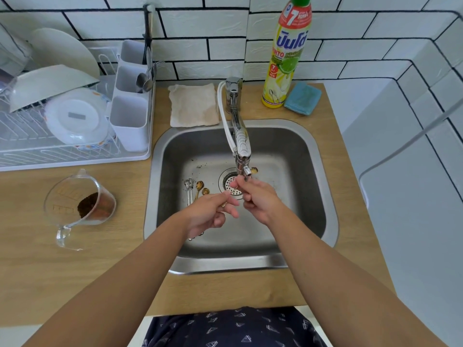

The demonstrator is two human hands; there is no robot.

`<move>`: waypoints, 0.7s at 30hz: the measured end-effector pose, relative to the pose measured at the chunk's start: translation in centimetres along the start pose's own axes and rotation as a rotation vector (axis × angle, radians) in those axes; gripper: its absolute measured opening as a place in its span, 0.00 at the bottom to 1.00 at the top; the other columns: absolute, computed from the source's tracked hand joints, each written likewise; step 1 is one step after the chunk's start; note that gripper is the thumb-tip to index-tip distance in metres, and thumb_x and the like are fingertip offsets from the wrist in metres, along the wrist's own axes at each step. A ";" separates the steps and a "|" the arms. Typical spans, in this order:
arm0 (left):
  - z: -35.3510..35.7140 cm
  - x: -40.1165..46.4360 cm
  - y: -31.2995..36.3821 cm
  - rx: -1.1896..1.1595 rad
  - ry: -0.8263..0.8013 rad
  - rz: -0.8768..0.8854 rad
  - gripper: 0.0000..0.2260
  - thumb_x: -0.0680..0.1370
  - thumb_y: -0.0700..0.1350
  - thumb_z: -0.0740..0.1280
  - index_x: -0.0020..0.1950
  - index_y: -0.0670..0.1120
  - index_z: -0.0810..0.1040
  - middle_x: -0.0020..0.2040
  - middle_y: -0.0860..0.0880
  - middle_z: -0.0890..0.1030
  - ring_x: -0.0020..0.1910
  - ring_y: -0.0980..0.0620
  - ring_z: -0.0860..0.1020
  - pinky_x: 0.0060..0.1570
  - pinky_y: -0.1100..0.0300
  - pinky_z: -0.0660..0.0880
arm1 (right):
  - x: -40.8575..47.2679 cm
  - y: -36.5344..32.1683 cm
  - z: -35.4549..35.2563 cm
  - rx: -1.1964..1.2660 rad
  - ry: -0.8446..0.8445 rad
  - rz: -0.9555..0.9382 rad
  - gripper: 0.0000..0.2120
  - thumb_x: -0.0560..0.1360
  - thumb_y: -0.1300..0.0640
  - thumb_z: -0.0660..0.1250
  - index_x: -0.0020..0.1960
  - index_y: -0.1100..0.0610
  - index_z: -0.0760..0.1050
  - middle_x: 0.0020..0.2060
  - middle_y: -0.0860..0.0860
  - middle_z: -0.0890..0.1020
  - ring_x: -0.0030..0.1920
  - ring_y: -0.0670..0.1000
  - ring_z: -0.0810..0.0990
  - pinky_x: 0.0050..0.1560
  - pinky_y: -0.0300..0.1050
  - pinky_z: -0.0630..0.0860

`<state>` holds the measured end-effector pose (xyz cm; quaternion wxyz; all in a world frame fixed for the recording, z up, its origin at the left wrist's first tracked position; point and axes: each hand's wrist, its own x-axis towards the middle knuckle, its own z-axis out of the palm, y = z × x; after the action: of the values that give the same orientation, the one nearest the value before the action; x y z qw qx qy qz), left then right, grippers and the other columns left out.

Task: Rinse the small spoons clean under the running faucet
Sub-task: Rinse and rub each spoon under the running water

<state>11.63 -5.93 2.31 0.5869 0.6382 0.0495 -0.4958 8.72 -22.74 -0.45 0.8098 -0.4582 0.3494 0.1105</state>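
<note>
Small spoons are the job, and we have one thin gold-coloured spoon (231, 194) between both hands, just under the chrome faucet nozzle (246, 171). Our right hand (258, 199) pinches its upper part with curled fingertips (238, 182); our left hand (213, 211) pinches the lower end of the handle between thumb and forefinger, the other fingers loosely curled. The bowl of this spoon is hidden by the right fingers and the nozzle, so we cannot tell how clean it is, nor can we make out the water stream clearly.

To rinse well, we judge that we should keep the bowl right under the outlet, roll the handle between the fingertips so both faces meet the water, and rub the bowl with the right thumb. We should hold it firmly: the round metal drain strainer (229, 184) lies directly below.

At nine o'clock from the strainer, more little spoons (194, 190), silver and gold, lie on the floor of the stainless steel sink (313, 171), probably waiting their turn. Further out at nine o'clock, a clear plastic measuring jug with brown grounds (82, 206) lies on the wooden counter (100, 271).
</note>
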 end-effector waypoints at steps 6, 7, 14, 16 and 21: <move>0.3 0.4 -0.8 -0.007 0.148 -0.008 0.16 0.85 0.55 0.56 0.53 0.45 0.78 0.34 0.52 0.70 0.26 0.56 0.62 0.29 0.63 0.60 | -0.4 0.4 0.7 -0.095 0.102 -0.018 0.06 0.77 0.56 0.74 0.46 0.59 0.83 0.43 0.53 0.88 0.24 0.43 0.67 0.22 0.33 0.62; 0.5 0.4 -0.8 -0.038 0.137 -0.018 0.18 0.84 0.57 0.56 0.53 0.45 0.78 0.32 0.53 0.68 0.26 0.55 0.61 0.30 0.61 0.59 | -0.6 0.7 1.0 -0.111 0.078 -0.009 0.06 0.77 0.56 0.75 0.46 0.59 0.83 0.42 0.52 0.88 0.24 0.43 0.67 0.22 0.33 0.64; 1.0 -0.1 -0.6 0.122 0.115 -0.001 0.15 0.86 0.50 0.53 0.50 0.44 0.74 0.30 0.54 0.64 0.27 0.55 0.60 0.30 0.61 0.59 | -1.1 1.0 1.1 -0.194 -0.014 0.008 0.06 0.76 0.59 0.75 0.40 0.56 0.86 0.43 0.54 0.86 0.23 0.43 0.66 0.24 0.33 0.65; 1.1 0.0 -0.4 0.107 0.118 0.001 0.13 0.85 0.48 0.53 0.50 0.44 0.74 0.29 0.55 0.64 0.27 0.55 0.60 0.29 0.61 0.60 | -0.7 0.2 0.6 -0.146 0.047 -0.028 0.09 0.76 0.58 0.75 0.37 0.56 0.86 0.45 0.53 0.87 0.24 0.43 0.65 0.24 0.33 0.63; 1.3 0.6 0.2 0.162 0.116 0.030 0.13 0.84 0.48 0.54 0.48 0.44 0.74 0.32 0.52 0.64 0.27 0.55 0.60 0.29 0.61 0.60 | -0.7 0.6 0.6 -0.178 -0.012 0.015 0.06 0.76 0.58 0.76 0.40 0.56 0.86 0.34 0.50 0.83 0.24 0.43 0.66 0.23 0.33 0.63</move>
<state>11.26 -7.35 2.30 0.5368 0.7120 0.0338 -0.4515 8.20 -21.79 -0.19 0.7671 -0.5249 0.3368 0.1499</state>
